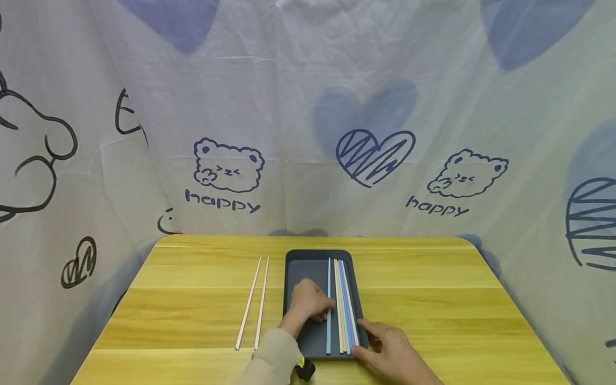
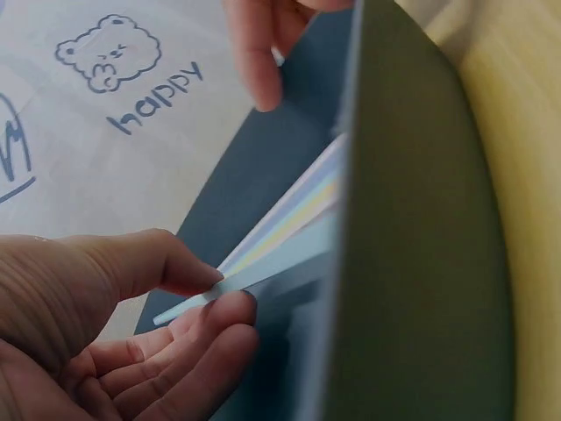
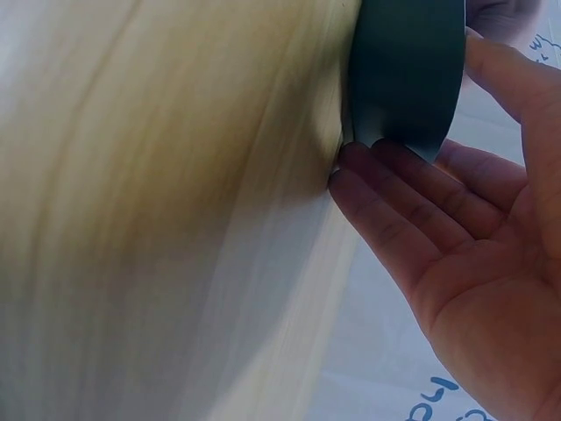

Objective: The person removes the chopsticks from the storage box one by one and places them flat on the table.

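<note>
A dark grey tray (image 1: 313,350) stands on the table. My left hand (image 1: 310,299) is over it and pinches a light blue chopstick (image 1: 329,337) between thumb and fingers, as the left wrist view (image 2: 272,263) also shows. Right of that chopstick, several chopsticks (image 1: 345,310) in white, yellow and blue lie side by side along the tray's right wall. At the tray's near right corner my right hand (image 1: 392,350) holds the wall; its fingers (image 3: 399,206) lie against the outside and its thumb is at the rim.
Left of the tray, two pale pink chopsticks (image 1: 255,305) lie apart on the wooden table (image 1: 433,294). A printed white curtain (image 1: 298,107) hangs behind the table and along both sides. A small black object (image 1: 305,369) is by the left sleeve.
</note>
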Tool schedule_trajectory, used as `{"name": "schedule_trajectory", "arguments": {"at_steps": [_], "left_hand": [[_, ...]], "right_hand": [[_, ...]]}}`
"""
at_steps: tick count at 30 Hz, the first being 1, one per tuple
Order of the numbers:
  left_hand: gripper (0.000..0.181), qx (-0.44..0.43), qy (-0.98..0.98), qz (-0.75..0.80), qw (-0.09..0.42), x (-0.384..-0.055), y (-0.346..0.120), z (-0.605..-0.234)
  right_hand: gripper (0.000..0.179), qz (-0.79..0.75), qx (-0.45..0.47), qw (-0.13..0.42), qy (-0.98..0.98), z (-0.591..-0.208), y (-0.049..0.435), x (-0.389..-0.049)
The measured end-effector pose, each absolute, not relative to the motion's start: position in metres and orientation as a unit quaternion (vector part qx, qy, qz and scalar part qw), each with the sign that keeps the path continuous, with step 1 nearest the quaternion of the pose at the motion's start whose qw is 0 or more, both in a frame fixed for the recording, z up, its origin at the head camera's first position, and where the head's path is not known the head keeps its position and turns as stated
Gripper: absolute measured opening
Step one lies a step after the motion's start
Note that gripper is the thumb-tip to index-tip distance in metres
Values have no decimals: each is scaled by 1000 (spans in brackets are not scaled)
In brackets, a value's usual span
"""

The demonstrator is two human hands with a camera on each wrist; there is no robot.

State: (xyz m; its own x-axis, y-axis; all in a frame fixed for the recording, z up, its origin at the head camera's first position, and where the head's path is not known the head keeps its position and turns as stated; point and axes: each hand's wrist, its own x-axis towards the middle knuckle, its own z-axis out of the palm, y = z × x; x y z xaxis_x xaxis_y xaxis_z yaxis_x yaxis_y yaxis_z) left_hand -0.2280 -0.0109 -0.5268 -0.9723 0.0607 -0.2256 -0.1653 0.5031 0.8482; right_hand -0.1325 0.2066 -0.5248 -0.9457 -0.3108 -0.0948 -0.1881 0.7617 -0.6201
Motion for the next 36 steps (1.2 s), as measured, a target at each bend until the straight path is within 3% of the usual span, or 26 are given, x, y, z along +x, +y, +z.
{"name": "schedule_trajectory", "arguments": {"at_steps": [5,11,36], "left_hand": [[14,-32,829,542,137,-229,-20,-519],[8,-33,806,576,131,-227,-29,-511],[24,-48,757,641,114,-231,-90,-494]], "right_hand": [[68,-316,-131,89,935,-524,207,-132],[67,-317,-141,69,935,-526,208,-131],[69,-327,-158,67,929,-526,209,-131]]}}
